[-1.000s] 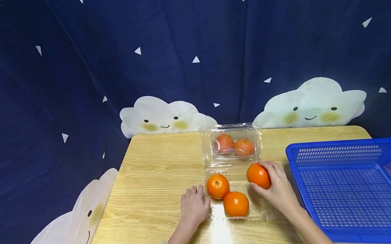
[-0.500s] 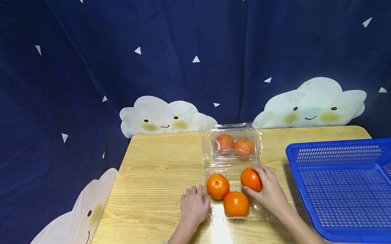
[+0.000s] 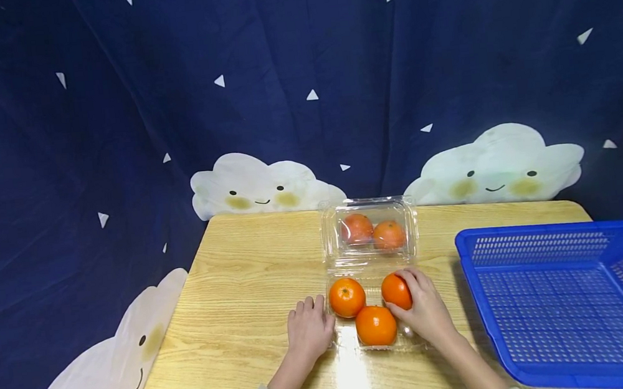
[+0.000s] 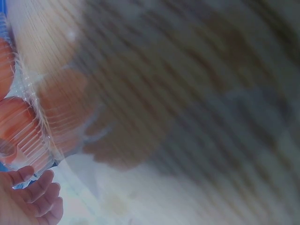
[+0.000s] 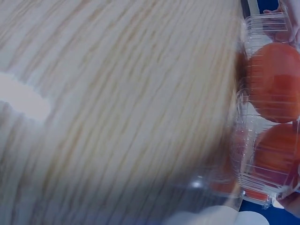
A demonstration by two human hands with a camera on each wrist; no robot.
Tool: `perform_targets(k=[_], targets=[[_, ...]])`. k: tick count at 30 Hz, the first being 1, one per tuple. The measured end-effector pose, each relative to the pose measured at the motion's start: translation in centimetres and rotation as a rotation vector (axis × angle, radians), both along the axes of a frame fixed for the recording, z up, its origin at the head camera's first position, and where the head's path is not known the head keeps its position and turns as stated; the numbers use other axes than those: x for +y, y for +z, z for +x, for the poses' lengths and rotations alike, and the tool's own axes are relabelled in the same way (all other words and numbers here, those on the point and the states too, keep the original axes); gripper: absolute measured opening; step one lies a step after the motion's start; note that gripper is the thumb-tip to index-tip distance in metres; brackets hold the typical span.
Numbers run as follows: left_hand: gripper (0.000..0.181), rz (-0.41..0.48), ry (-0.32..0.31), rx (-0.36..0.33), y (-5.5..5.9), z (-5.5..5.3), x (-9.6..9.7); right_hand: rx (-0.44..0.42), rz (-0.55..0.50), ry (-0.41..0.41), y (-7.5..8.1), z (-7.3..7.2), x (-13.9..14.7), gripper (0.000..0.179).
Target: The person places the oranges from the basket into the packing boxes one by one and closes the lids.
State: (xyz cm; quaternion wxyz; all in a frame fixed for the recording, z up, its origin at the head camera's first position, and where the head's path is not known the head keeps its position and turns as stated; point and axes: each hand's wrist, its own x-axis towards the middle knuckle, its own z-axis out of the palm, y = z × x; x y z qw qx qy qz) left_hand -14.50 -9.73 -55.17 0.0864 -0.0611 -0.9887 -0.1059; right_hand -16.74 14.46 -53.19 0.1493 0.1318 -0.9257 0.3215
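A clear plastic clamshell container (image 3: 412,340) lies opened out on the table. My right hand (image 3: 428,311) grips a mandarin (image 3: 394,291), thumb in front and fingers behind, at the right side of the tray. Two more mandarins are in the tray, one at the left (image 3: 347,297) with its stem end up and one at the front (image 3: 376,326). My left hand (image 3: 309,329) rests at the tray's left edge, fingers relaxed. In the left wrist view, its fingers (image 4: 40,192) are next to the clear wall. The right wrist view shows mandarins (image 5: 274,82) through the plastic.
Two paler mandarins (image 3: 372,231) show through clear plastic at the back. A blue mesh basket (image 3: 570,307) stands on the right. Behind the wooden table (image 3: 250,263) hangs a dark blue curtain (image 3: 257,99) with clouds.
My right hand has moved left and slightly toward me with the mandarin, bringing it beside the front mandarin in the tray. My left hand has stayed put.
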Motion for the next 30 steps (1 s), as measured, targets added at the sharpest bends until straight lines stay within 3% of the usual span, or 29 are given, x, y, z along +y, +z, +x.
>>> perform_targets(k=[6,18,30], targets=[[0.030,0.006,-0.001,-0.001,-0.04,0.02,-0.04,0.032,0.045,0.009,-0.30,-0.22,-0.07,0.062],[0.030,0.002,-0.004,0.002,0.02,0.00,0.00,-0.025,0.096,0.022,-0.34,-0.32,-0.11,0.062],[0.032,-0.001,-0.004,0.002,-0.04,0.02,-0.01,-0.011,0.130,0.045,-0.51,-0.21,-0.06,0.061]])
